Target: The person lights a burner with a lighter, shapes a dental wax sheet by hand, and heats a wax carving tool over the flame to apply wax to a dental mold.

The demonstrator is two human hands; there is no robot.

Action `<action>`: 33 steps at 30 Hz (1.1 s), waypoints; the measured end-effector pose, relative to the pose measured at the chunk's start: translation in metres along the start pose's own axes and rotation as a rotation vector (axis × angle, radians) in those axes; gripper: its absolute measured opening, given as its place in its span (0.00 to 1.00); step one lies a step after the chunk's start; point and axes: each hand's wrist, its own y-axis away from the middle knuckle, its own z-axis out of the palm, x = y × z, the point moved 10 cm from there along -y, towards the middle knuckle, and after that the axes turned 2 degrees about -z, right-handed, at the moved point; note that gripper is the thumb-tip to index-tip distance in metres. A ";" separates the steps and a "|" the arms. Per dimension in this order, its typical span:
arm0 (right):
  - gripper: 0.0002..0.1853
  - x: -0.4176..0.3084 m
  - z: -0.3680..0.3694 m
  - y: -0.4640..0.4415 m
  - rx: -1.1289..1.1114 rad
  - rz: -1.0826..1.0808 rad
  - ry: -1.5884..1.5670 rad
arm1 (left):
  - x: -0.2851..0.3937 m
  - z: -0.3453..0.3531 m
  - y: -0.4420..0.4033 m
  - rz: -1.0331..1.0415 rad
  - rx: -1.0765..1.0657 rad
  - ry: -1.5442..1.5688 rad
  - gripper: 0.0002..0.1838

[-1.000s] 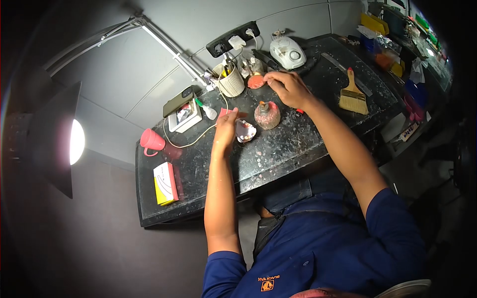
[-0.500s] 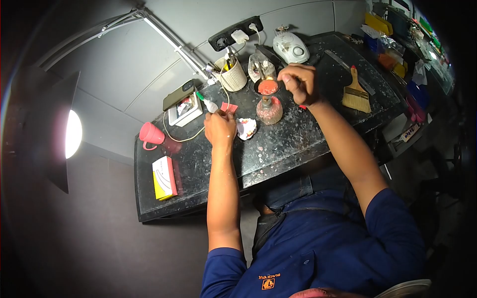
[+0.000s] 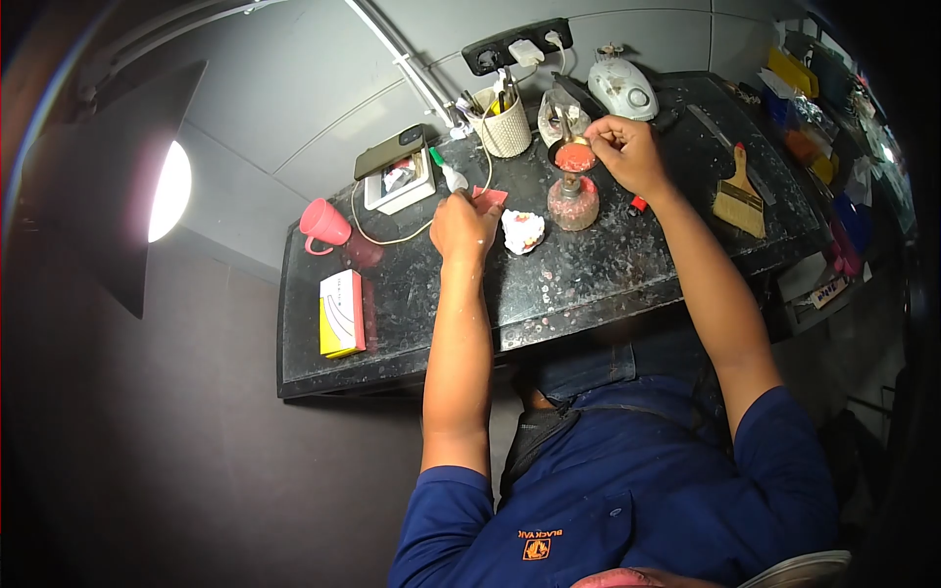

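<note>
My right hand (image 3: 629, 157) is at the right rim of a small dark pan (image 3: 556, 162), its thumb and fingers pinched together. What the pinch holds, if anything, is too small to make out. Red material (image 3: 574, 156) fills the pan, which sits above a round glass burner (image 3: 572, 208) with a metal neck. My left hand (image 3: 463, 227) rests low over the table with curled fingers, beside a flat red sheet (image 3: 491, 199). Its fingertips are partly hidden, and I cannot tell what they grip. Just beyond them lies a white bulb-shaped item (image 3: 454, 177) with a green end. A crumpled white piece with red spots (image 3: 522, 232) lies between the hands.
A pink mug (image 3: 326, 223) and a small box (image 3: 341, 316) stand at left. Behind are a phone (image 3: 390, 154) on a white tray (image 3: 412, 194), a woven pen holder (image 3: 507, 135) and a white device (image 3: 622, 90). A wide brush (image 3: 739, 204) lies right. A cable crosses the table.
My right hand has come down to the pan's rim, its fingers drawing into a pinch. My left hand stays low by the red sheet. The whole view has shifted, moving the table rightward.
</note>
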 end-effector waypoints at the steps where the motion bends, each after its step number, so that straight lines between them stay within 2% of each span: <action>1: 0.03 -0.001 0.001 0.000 -0.010 -0.018 -0.019 | 0.003 -0.003 0.001 0.005 -0.014 0.014 0.23; 4: 0.03 -0.006 0.002 0.001 -0.036 -0.027 -0.028 | 0.004 -0.017 0.005 -0.028 0.002 0.078 0.26; 5: 0.03 -0.007 0.003 0.002 -0.054 -0.019 -0.026 | 0.000 -0.018 0.002 -0.013 0.048 0.090 0.24; 8: 0.03 -0.012 -0.001 0.002 -0.048 -0.010 0.006 | -0.007 -0.022 -0.005 -0.011 0.014 0.145 0.22; 10: 0.04 -0.022 -0.006 0.001 0.002 -0.030 -0.065 | -0.015 -0.012 -0.014 0.045 -0.063 0.356 0.22; 12: 0.04 -0.028 -0.014 -0.001 0.034 -0.084 -0.065 | -0.021 -0.005 -0.020 0.058 -0.156 0.568 0.20; 13: 0.04 -0.028 -0.016 -0.002 0.034 -0.086 -0.060 | -0.018 -0.008 -0.022 0.105 -0.131 0.622 0.16; 16: 0.04 -0.033 -0.021 -0.002 0.074 -0.128 -0.041 | -0.007 -0.018 -0.015 0.171 -0.094 0.756 0.16; 18: 0.04 -0.037 -0.023 -0.002 0.090 -0.166 -0.046 | -0.008 -0.010 -0.017 0.182 -0.124 0.797 0.14; 20: 0.04 -0.037 -0.023 -0.002 0.092 -0.174 -0.048 | -0.006 -0.011 -0.019 0.290 -0.151 0.889 0.07; 22: 0.04 -0.039 -0.024 -0.002 0.097 -0.186 -0.051 | -0.004 -0.021 -0.017 0.295 -0.164 0.865 0.05; 24: 0.04 -0.038 -0.026 -0.002 0.100 -0.169 -0.033 | -0.010 -0.041 -0.014 0.307 -0.037 1.095 0.07; 26: 0.05 -0.040 -0.028 -0.002 0.103 -0.176 -0.026 | -0.020 -0.040 -0.023 0.300 -0.005 1.039 0.07; 28: 0.05 -0.045 -0.028 -0.002 0.106 -0.181 -0.021 | -0.016 -0.076 -0.010 0.553 0.296 1.133 0.08; 29: 0.05 -0.051 -0.029 0.000 0.119 -0.215 -0.006 | -0.011 -0.087 0.003 0.659 0.452 1.061 0.10; 30: 0.06 -0.060 -0.029 0.001 0.132 -0.249 0.010 | -0.002 -0.091 0.010 0.661 0.452 1.060 0.10; 32: 0.07 -0.084 -0.021 0.009 0.113 -0.306 -0.032 | 0.023 -0.111 0.048 0.814 0.745 0.744 0.12; 33: 0.08 -0.095 -0.016 0.012 0.086 -0.336 -0.005 | 0.032 -0.110 0.059 0.881 0.805 0.661 0.14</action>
